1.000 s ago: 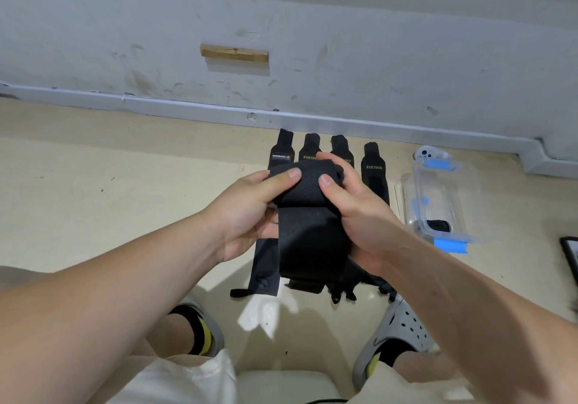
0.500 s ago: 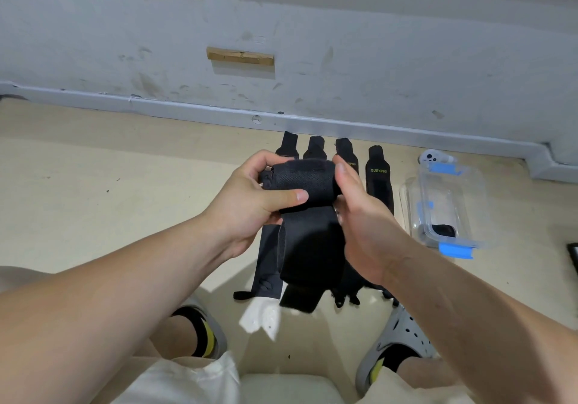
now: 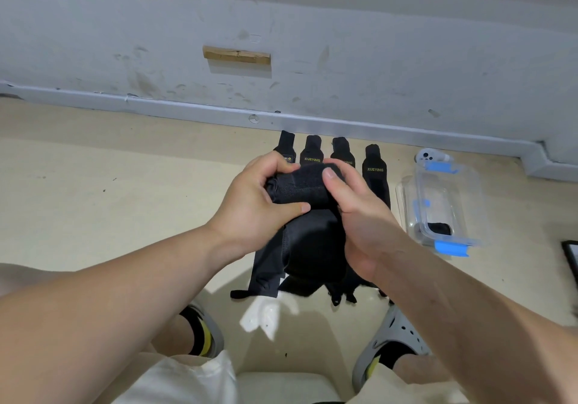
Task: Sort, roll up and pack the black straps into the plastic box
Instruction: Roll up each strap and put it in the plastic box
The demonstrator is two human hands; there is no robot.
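A: Whereabouts, the wide black fabric strap [image 3: 300, 189]?

B: Up off the beige floor [image 3: 125, 200], between both hands. Half rolled at the top, with the roll's long axis crosswise, left to right, and the loose tail hanging down toward the feet.

A: And the grip?

B: Clasped at the roll's left end by the left hand [image 3: 250, 209], fingers curled over the top, thumb pressed underneath. Pinned at the right end by the right hand [image 3: 362, 215], thumb on top (other fingers hidden behind the cloth).

A: Next move, at a guess?

B: Likely more turns down the tail, so winding toward the body, square to that long axis. Then off to the right: nearer the right hand, well apart from the left, a clear plastic box [image 3: 453, 190] with blue latches, one dark roll [image 3: 439, 228] already inside.

A: Anything else around?

B: Straight below the hands, four black straps with yellow lettering [image 3: 377, 181] laid flat side by side, narrow ends toward the grey skirting [image 3: 187, 109]. Just behind the box, a small white gadget [image 3: 433, 154]. Too small to name.
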